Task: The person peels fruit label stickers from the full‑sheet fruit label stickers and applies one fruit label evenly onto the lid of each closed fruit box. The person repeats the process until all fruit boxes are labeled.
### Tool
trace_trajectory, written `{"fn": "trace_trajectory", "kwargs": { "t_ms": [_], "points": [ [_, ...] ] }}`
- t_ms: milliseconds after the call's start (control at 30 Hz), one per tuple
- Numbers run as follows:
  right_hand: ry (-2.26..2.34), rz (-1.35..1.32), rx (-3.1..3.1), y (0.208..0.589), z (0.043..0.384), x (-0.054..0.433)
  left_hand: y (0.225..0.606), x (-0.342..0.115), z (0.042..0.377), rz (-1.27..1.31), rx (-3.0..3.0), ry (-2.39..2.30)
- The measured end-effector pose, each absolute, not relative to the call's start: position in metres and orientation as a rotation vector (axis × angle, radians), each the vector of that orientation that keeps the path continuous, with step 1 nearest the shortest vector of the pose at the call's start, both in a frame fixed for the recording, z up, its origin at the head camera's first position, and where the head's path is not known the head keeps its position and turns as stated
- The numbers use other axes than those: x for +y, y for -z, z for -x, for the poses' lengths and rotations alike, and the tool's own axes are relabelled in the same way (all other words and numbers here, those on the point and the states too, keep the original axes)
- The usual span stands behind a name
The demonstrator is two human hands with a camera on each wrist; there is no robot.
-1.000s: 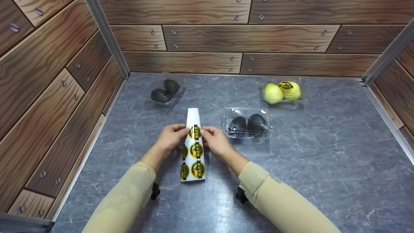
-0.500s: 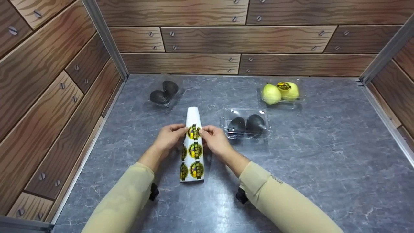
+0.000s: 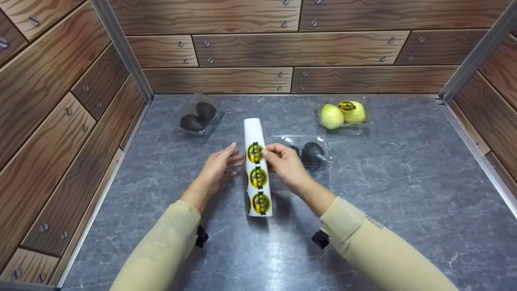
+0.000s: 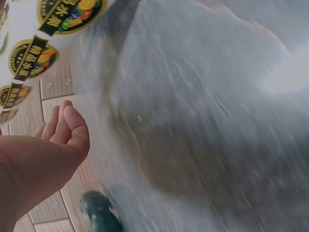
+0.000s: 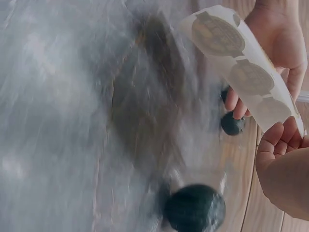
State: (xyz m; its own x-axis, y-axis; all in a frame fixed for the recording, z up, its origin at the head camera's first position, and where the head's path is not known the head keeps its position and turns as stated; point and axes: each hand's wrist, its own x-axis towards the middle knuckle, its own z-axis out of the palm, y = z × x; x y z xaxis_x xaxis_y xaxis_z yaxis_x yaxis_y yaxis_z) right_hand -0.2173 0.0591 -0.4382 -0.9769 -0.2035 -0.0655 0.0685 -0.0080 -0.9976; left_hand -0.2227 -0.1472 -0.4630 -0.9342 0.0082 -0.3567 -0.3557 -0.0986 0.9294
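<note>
A strip of white backing paper with round black-and-yellow fruit stickers (image 3: 257, 178) is raised off the table, nearly upright in the head view. My right hand (image 3: 288, 163) pinches its right edge between thumb and fingers. In the right wrist view, the pale back of the sticker strip (image 5: 251, 79) shows, with the right hand (image 5: 289, 179) at its end. My left hand (image 3: 218, 165) is just left of the strip, fingers extended and holding nothing. The left wrist view shows that left hand (image 4: 48, 150) below the printed side of the strip (image 4: 29, 53).
Behind the right hand sits a clear clamshell with dark avocado-like fruits (image 3: 313, 153), partly hidden. Another clear box with similar dark fruits (image 3: 192, 122) lies at the back left. At the back right, yellow-green pears (image 3: 332, 116) sit in a box bearing a round sticker (image 3: 346, 106). Wood-patterned walls (image 3: 242, 48) enclose the table.
My left hand has let go of the sticker strip. The right hand has lifted it and moved it slightly right and away. The head view has shifted a little to the right.
</note>
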Motion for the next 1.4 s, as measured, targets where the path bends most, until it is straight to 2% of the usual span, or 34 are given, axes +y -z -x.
{"fn": "trace_trajectory", "kwargs": {
  "t_ms": [233, 467, 1400],
  "points": [
    [2.111, 0.12, 2.039, 0.426, 0.219, 0.083, 0.453, -0.121, 0.229, 0.266, 1.859, -2.174],
    [2.19, 0.122, 2.001, 0.423, 0.222, 0.096, 0.444, -0.1, 0.235, 0.263, 1.79, -2.208],
    [2.178, 0.045, 2.115, 0.428, 0.234, 0.116, 0.432, -0.093, 0.24, 0.091, 1.811, -2.311]
  ]
}}
